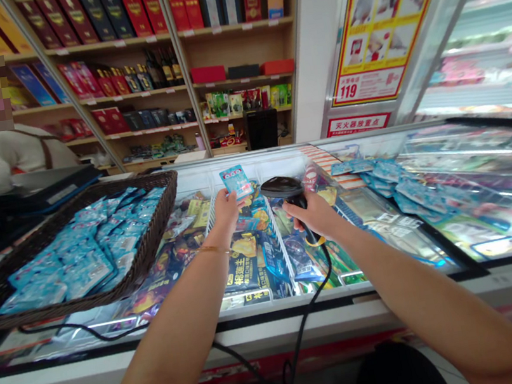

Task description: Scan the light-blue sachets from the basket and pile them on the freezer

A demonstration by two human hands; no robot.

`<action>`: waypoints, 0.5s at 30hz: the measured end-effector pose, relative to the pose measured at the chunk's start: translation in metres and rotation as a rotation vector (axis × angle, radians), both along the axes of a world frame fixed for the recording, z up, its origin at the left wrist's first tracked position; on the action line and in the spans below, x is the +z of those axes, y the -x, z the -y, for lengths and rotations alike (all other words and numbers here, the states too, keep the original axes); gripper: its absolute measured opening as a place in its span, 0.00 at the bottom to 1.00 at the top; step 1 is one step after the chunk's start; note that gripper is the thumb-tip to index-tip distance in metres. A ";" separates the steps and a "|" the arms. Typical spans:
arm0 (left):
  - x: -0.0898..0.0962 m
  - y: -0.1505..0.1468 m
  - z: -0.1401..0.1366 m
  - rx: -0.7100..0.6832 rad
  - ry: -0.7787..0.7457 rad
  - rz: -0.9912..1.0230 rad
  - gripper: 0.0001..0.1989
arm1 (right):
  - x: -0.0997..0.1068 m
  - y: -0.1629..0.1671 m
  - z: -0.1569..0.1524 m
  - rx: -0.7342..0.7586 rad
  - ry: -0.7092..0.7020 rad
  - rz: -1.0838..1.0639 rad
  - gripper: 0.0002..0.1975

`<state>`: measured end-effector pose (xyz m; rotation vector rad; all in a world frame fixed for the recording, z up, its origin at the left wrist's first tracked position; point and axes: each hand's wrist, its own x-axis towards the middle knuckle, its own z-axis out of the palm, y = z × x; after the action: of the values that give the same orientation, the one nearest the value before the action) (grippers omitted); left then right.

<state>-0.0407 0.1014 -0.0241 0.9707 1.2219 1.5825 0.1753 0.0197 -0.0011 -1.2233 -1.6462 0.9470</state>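
Note:
A small blue packet [235, 181] is pinched upright in my left hand [226, 209], above the middle of the chest freezer. My right hand [312, 214] wraps around the handle of a black barcode scanner [281, 187], whose head points left toward the packet without touching it. A black cable [301, 333] runs down from the scanner's handle past the freezer's front edge. To the left, a dark brown wicker basket [164, 222] holds many similar blue packets [87, 265]. More blue packets [404, 186] lie in a loose pile on the freezer's glass at the right.
Beneath my hands stands a glass-topped chest freezer [384, 311] with bagged goods inside. A person [33, 148] is behind a dark device [53, 187] at the left. Shelves [118, 44] of boxes and bottles line the back. A red and yellow poster [385, 25] hangs at the right.

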 end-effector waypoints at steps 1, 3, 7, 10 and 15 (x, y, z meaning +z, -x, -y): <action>0.000 0.000 0.000 0.003 0.002 -0.004 0.05 | 0.000 0.000 0.000 0.000 0.002 0.003 0.10; -0.001 -0.001 0.000 0.007 -0.001 -0.005 0.05 | 0.000 0.000 -0.001 0.002 0.004 -0.002 0.10; -0.002 -0.003 0.000 -0.002 -0.001 -0.014 0.05 | 0.004 0.001 -0.001 0.007 0.025 -0.029 0.08; 0.001 -0.013 -0.001 0.013 0.038 -0.035 0.04 | 0.010 -0.002 -0.001 0.010 0.079 -0.073 0.10; 0.013 -0.063 -0.006 -0.122 0.112 -0.050 0.09 | 0.026 -0.038 0.001 -0.057 0.031 -0.137 0.12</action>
<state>0.0218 0.1075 -0.0115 0.9986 1.2481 1.3875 0.2132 0.0183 0.0249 -1.1925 -1.4870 1.0023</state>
